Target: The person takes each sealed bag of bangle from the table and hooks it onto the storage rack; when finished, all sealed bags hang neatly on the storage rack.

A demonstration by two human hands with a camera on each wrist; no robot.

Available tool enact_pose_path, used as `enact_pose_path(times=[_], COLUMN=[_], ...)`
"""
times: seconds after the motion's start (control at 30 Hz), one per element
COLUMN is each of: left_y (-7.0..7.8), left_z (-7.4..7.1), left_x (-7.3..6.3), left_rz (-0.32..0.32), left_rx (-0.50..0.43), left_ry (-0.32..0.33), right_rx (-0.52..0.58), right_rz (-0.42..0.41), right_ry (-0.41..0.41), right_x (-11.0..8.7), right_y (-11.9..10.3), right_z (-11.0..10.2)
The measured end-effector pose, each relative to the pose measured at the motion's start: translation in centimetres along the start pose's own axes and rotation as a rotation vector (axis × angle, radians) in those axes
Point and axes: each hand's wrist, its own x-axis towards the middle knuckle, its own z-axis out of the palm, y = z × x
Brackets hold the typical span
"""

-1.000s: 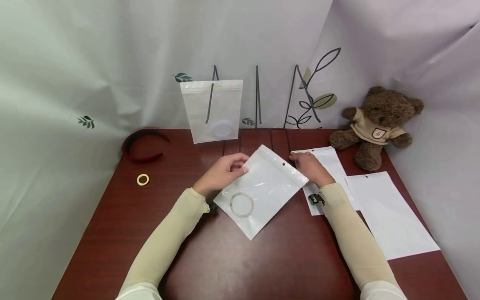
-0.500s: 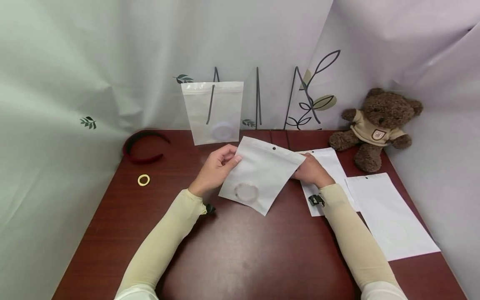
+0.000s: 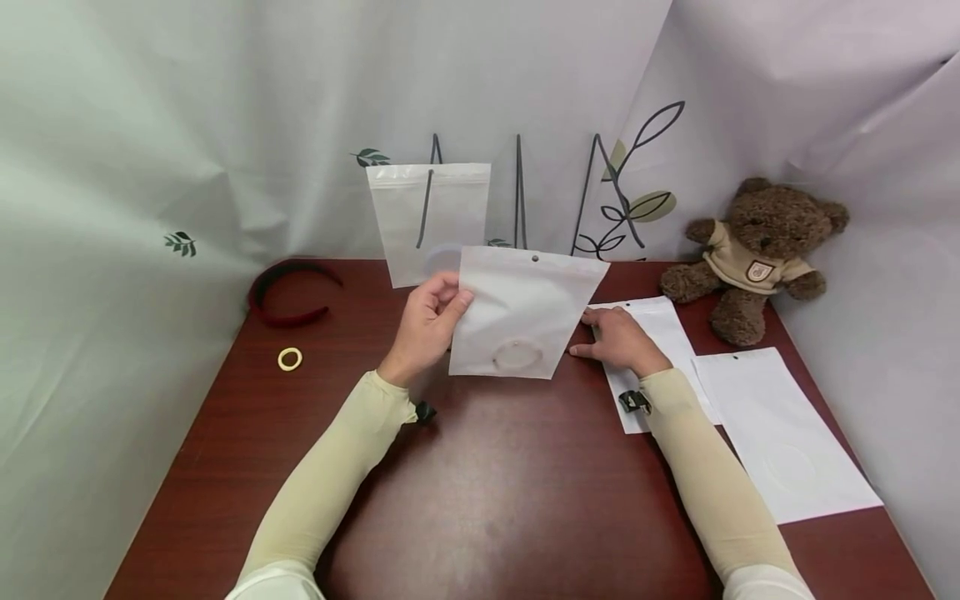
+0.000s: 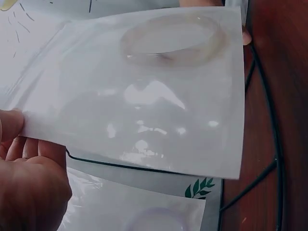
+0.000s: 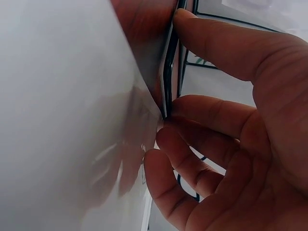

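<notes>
My left hand (image 3: 429,321) pinches the left edge of a white zip-top pouch (image 3: 528,304), thumb in front. A pale translucent bangle (image 4: 173,42) shows through its clear face, near the bottom; a round hang hole is at the top. The pouch is held up in front of the black wire rack (image 3: 519,187). A second pouch (image 3: 427,208) hangs from the rack's left hook, with a lavender ring in it. My right hand (image 3: 621,340) is low at the pouch's right, thumb and fingers apart, fingertips at a black wire (image 5: 169,67) of the rack.
Two more white pouches, a nearer one (image 3: 660,325) partly under the right forearm and another (image 3: 783,433), lie at the right. A brown teddy bear (image 3: 757,250) sits behind them. At the left are a dark red headband (image 3: 258,304) and a yellow ring (image 3: 290,359).
My left hand has raised the pouch and turned it from slanted to nearly upright, nearer the rack. The right hand stays low at the right, its thumb now in sight.
</notes>
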Motion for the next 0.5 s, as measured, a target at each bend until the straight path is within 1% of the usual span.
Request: enact_pose_path(times=[0.23, 0.33, 0.5], left_y=[-0.03, -0.16, -0.41], left_z=[-0.01, -0.04, 0.04], left_x=[0.42, 0.54, 0.83], left_rz=[-0.016, -0.018, -0.017], left_rx=[-0.085, -0.114, -0.137], left_ry=[0.047, 0.057, 0.063], right_rx=[-0.001, 0.008, 0.015], right_rz=[0.01, 0.02, 0.025], right_ry=[-0.012, -0.012, -0.014], right_x=[-0.11, -0.19, -0.22], right_y=[-0.04, -0.07, -0.08], right_z=[-0.12, -0.18, -0.17])
